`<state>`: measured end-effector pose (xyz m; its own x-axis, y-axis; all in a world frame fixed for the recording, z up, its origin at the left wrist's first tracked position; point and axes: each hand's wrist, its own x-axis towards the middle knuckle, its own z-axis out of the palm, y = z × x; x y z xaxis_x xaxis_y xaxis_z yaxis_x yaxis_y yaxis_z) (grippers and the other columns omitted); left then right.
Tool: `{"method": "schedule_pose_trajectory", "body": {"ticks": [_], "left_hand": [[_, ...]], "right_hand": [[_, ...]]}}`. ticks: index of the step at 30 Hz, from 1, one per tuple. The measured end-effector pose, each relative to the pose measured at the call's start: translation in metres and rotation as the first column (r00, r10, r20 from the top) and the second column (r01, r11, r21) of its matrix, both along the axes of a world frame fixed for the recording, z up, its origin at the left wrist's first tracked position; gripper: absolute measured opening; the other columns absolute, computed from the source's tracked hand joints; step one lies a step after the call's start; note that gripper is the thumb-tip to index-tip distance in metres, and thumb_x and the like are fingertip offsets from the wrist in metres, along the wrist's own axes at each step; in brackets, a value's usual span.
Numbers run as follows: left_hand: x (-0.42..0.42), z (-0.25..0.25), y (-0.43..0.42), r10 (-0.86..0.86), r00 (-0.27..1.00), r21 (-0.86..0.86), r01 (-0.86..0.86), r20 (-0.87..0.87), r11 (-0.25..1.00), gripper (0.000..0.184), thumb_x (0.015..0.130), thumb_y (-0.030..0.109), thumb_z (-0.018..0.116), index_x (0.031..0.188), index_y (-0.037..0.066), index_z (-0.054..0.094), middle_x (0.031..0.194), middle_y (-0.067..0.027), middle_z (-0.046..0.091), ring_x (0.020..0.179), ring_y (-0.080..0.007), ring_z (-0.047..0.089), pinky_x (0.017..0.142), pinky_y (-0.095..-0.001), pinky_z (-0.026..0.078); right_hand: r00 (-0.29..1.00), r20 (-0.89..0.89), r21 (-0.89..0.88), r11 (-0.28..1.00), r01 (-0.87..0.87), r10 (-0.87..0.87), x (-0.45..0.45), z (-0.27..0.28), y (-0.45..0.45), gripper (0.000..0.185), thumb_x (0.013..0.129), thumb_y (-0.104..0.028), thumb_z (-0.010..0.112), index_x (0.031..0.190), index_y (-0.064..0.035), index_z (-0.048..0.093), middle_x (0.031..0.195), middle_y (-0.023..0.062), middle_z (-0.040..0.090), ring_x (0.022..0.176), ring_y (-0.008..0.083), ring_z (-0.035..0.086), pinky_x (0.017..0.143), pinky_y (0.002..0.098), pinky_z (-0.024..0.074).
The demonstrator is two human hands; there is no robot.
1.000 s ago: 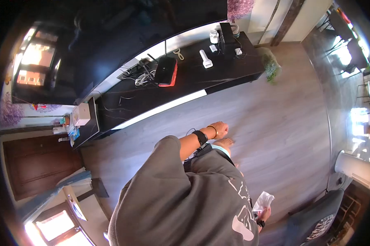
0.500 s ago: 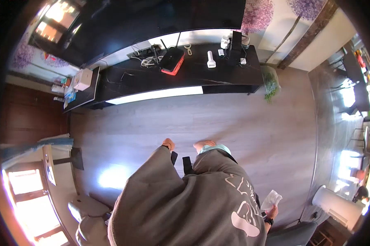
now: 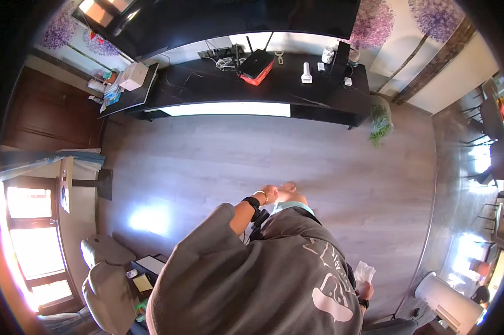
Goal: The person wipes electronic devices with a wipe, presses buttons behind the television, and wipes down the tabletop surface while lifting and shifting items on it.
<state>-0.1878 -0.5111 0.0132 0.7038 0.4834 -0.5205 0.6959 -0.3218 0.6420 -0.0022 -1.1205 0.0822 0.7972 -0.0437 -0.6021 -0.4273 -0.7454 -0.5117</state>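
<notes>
My right hand (image 3: 366,291), low on the right beside the dark sweatshirt (image 3: 257,279), is closed on a crumpled, translucent white sheet (image 3: 365,272) that looks like thin plastic or tissue. A dark band circles that wrist. In front of my body is my left hand (image 3: 269,194), with a bracelet and a black watch (image 3: 253,202) at the wrist. It is too small and blurred to make out how its fingers lie, and nothing shows in it. Just beyond it a bare foot (image 3: 288,187) stands on the floor.
Ahead runs a low black TV cabinet (image 3: 201,92) under a large screen (image 3: 246,17). On it are a black-and-red router-like box (image 3: 256,67) and a white handheld device (image 3: 306,73). A plant (image 3: 379,125) stands at its right end, chairs (image 3: 109,296) at lower left, a white cylinder (image 3: 447,301) at lower right.
My left forearm has come out in front of my body, its watch and bracelet now showing. The view has shifted, and more of the desk at lower left shows. My right hand keeps the white sheet.
</notes>
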Motion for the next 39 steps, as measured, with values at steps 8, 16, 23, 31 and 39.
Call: {"method": "schedule_pose_trajectory", "body": {"ticks": [8, 16, 23, 31, 39], "left_hand": [[-0.066, -0.034, 0.017, -0.399, 0.831, 0.103, 0.469, -0.388, 0.877, 0.021, 0.075, 0.021, 0.052, 0.069, 0.005, 0.063, 0.066, -0.0175, 0.061, 0.061, -0.0307, 0.060, 0.063, -0.0394, 0.049], [-0.052, 0.014, 0.014, -0.046, 0.912, 0.030, 0.064, -0.408, 0.997, 0.022, 0.075, 0.026, 0.054, 0.070, 0.008, 0.066, 0.066, -0.0119, 0.064, 0.063, -0.0243, 0.062, 0.064, -0.0371, 0.050], [-0.040, -0.095, 0.017, 0.046, 0.991, -0.415, -0.093, -0.123, 0.905, 0.027, 0.079, 0.029, 0.055, 0.069, 0.006, 0.065, 0.065, -0.0073, 0.066, 0.061, -0.0185, 0.063, 0.063, -0.0345, 0.050], [-0.005, 0.004, -0.006, -0.035, 0.961, -0.166, -0.012, -0.273, 0.986, 0.033, 0.082, 0.034, 0.055, 0.074, 0.004, 0.066, 0.066, -0.0078, 0.066, 0.062, -0.0171, 0.064, 0.062, -0.0325, 0.051], [-0.024, -0.069, 0.010, -0.521, 0.797, 0.262, 0.597, -0.306, 0.758, 0.024, 0.077, 0.023, 0.051, 0.068, 0.005, 0.063, 0.067, -0.0144, 0.064, 0.063, -0.0270, 0.064, 0.063, -0.0363, 0.050]], "right_hand": [[0.673, 0.188, -0.396, 0.683, -0.614, 0.715, -0.020, -0.105, -0.100, 0.029, 0.072, -0.030, 0.059, 0.078, -0.0013, 0.057, 0.075, 0.0112, 0.057, 0.067, 0.0263, 0.057, 0.055, 0.0373, 0.0466], [0.787, -0.009, -0.341, 0.738, -0.582, 0.617, -0.006, -0.036, -0.043, 0.030, 0.074, -0.026, 0.052, 0.087, -0.0005, 0.061, 0.077, 0.0074, 0.054, 0.066, 0.0200, 0.052, 0.045, 0.0349, 0.0420], [0.992, 0.062, 0.173, 0.980, 0.096, -0.108, -0.023, -0.027, -0.020, 0.035, 0.072, -0.029, 0.054, 0.095, -0.0041, 0.063, 0.081, 0.0059, 0.057, 0.066, 0.0193, 0.055, 0.046, 0.0323, 0.0432], [0.994, 0.058, 0.099, 0.991, 0.091, -0.097, -0.043, -0.033, -0.036, 0.026, 0.074, -0.028, 0.057, 0.082, -0.0039, 0.064, 0.073, 0.0096, 0.059, 0.066, 0.0245, 0.057, 0.053, 0.0374, 0.0447], [0.931, -0.082, 0.145, 0.920, 0.364, -0.355, -0.062, -0.102, -0.084, 0.033, 0.074, -0.027, 0.056, 0.083, 0.0040, 0.063, 0.073, 0.0092, 0.059, 0.062, 0.0191, 0.055, 0.052, 0.0331, 0.0435]]}}
